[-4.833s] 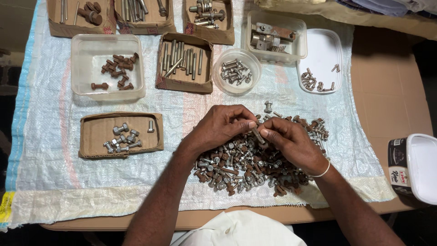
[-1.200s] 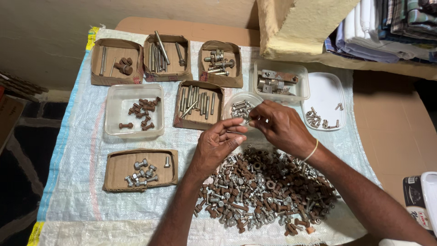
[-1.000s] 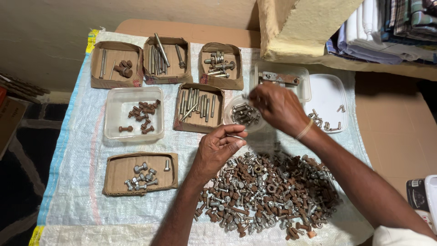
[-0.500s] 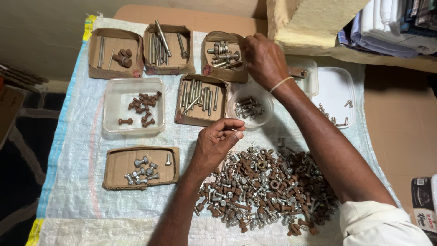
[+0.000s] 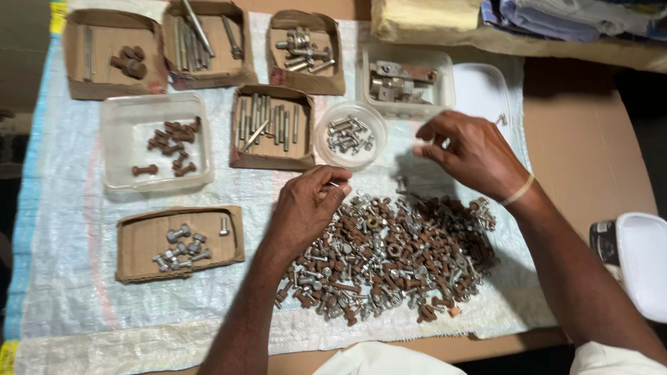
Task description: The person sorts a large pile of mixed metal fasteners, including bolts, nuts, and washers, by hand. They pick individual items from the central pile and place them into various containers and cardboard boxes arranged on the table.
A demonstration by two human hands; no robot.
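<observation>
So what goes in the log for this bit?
left hand: on bolt pile, fingers pinched | right hand: raised beside round tub, looks empty

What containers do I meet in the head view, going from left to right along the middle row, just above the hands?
Clear square plastic tub of rusty brown bolts → brown cardboard tray of long grey bolts → round clear plastic bowl of small silver screws.
</observation>
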